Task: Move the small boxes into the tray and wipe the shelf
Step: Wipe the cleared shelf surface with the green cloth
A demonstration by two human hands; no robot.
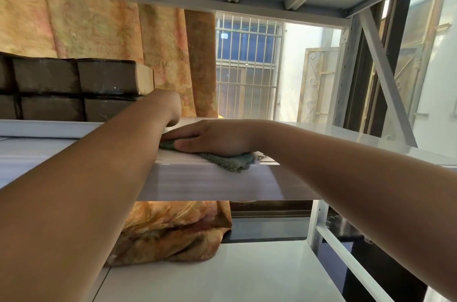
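Right hand (212, 137) flat, pressing the grey cloth (230, 160) onto the shelf (210, 183).
Left hand (168, 106), grip hidden, reaches beside brown boxes (81, 89); no writing legible.

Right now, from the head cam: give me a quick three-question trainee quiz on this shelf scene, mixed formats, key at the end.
1. True or false: the right hand presses flat on the cloth.
2. Where do the brown boxes sit? A) back left of the shelf, stacked in two rows B) on the lower shelf C) in the right hand
3. Fill in: the left hand reaches toward the ____.

Key: 1 true; 2 A; 3 boxes
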